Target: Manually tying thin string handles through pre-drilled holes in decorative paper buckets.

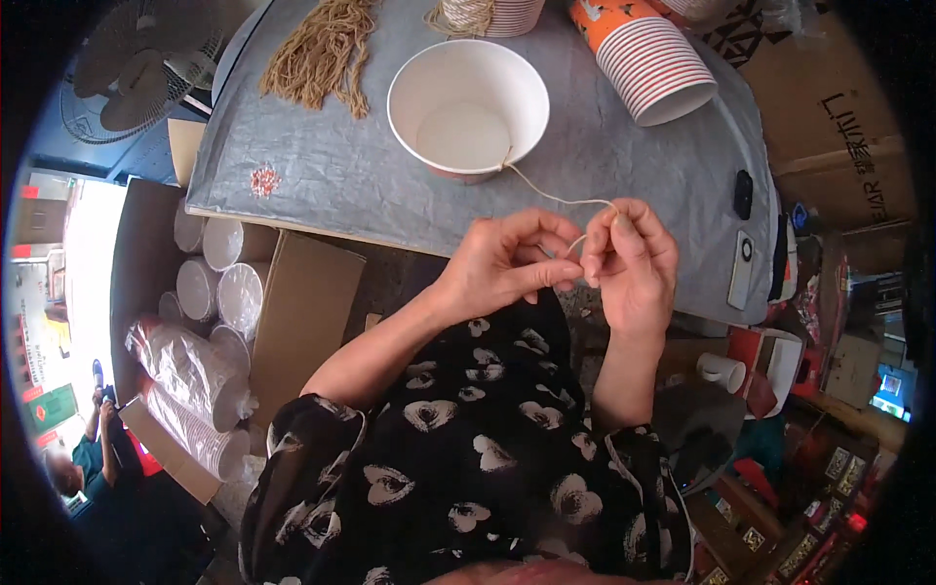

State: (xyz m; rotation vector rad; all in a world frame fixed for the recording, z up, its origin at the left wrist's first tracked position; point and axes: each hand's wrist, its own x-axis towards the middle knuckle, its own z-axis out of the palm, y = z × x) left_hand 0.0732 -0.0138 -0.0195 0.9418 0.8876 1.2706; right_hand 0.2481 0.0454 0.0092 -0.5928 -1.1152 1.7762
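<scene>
A thin beige cord (552,196) comes out of the white paper bucket (466,88) at its near right rim and runs to my hands. Close together at the table's near edge, my left hand (512,255) and my right hand (632,261) both pinch this cord between thumb and fingers. A small loop of cord shows between them. The bucket stands upright with its open mouth facing me. A bundle of tan cords (322,54) lies at the far left of the table.
Stacked paper buckets (651,73) lie on the grey table cover (341,185) at right. More cord-wrapped buckets (487,15) stand at the back. Orange-white scraps (264,180) lie at left. A cardboard box (307,331) of wrapped buckets, a fan (136,78) and a distant person (88,468) are left.
</scene>
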